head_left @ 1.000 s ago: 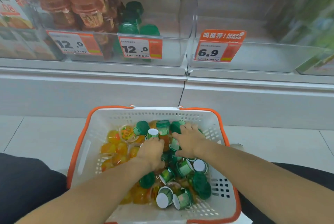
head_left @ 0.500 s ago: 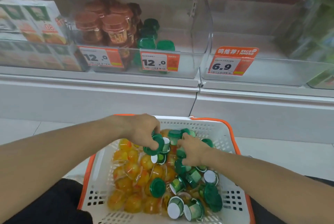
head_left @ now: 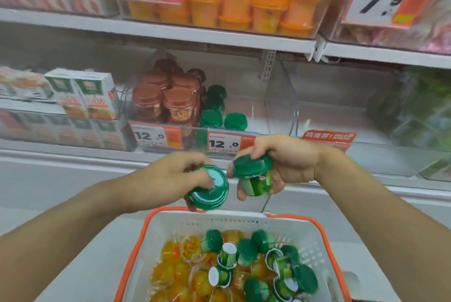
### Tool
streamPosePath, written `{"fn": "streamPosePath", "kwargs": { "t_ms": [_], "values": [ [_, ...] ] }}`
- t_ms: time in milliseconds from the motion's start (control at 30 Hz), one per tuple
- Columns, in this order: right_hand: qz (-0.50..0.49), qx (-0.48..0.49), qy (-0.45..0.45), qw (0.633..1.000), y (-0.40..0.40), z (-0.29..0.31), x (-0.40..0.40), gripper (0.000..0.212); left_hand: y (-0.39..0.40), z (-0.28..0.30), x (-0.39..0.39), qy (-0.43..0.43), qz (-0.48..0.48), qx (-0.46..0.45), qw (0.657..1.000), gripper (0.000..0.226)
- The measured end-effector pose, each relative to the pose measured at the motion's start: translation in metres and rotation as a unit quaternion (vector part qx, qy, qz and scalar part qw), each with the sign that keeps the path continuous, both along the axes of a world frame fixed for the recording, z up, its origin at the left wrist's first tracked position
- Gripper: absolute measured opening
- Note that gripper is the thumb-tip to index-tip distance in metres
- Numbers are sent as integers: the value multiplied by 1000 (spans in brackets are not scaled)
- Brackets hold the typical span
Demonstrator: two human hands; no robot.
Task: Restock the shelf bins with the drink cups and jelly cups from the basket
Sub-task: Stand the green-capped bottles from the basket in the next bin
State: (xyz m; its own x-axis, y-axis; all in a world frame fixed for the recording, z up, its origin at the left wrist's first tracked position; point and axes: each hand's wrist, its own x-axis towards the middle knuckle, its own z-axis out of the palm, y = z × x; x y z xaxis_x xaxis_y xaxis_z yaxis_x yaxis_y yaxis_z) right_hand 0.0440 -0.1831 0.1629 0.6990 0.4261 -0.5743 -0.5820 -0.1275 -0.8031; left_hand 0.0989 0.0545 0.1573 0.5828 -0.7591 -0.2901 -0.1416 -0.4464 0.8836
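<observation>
Above the far rim of the white basket [head_left: 170, 231] with its orange edge, both hands are raised side by side, each holding one green-lidded drink cup. Fingers of the left hand [head_left: 170, 177] curl round a cup [head_left: 208, 188] whose flat green lid faces the camera; the right hand [head_left: 283, 162] grips a second cup [head_left: 253, 175] from above by its lid, the green body hanging below between thumb and fingers. The two cups are just beside each other, nearly touching, and sit in front of the lower shelf's price tag [head_left: 223, 143] reading 12.0. Down in the basket lie the rest — more green drink cups [head_left: 258, 260] tumbled on the right, some showing white bottoms, and orange-yellow jelly cups [head_left: 175, 275] heaped on the left. Behind the hands, a clear shelf bin [head_left: 256, 121] holds brown-lidded cups [head_left: 166, 101] and a few green-lidded ones [head_left: 214, 116] at its front. To its right a second clear bin [head_left: 341, 106] carries a red tag, mostly hidden by the right wrist. Juice cartons [head_left: 90, 94] stand at left — orange cups [head_left: 244, 1] fill the shelf above.
</observation>
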Motion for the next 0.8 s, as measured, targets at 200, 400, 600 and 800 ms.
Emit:
{"fn": "streamPosePath", "kwargs": {
  "t_ms": [200, 400, 600, 800],
  "values": [
    [-290, 88, -127, 945, 4, 33, 38, 25, -10, 0, 10, 65, 136, -147, 978, 27],
    [-424, -175, -229, 859, -3, 13, 99, 33, -20, -11, 15, 36, 122, -141, 982, 15],
    [-449, -323, -164, 817, -23, -1, 159, 21, -27, -10, 15, 23, 95, -131, 987, 12],
    [-442, -323, -91, 832, -40, -43, 177, 15, -29, -10, 12, 26, 78, -130, 988, 11]
  ]
}}
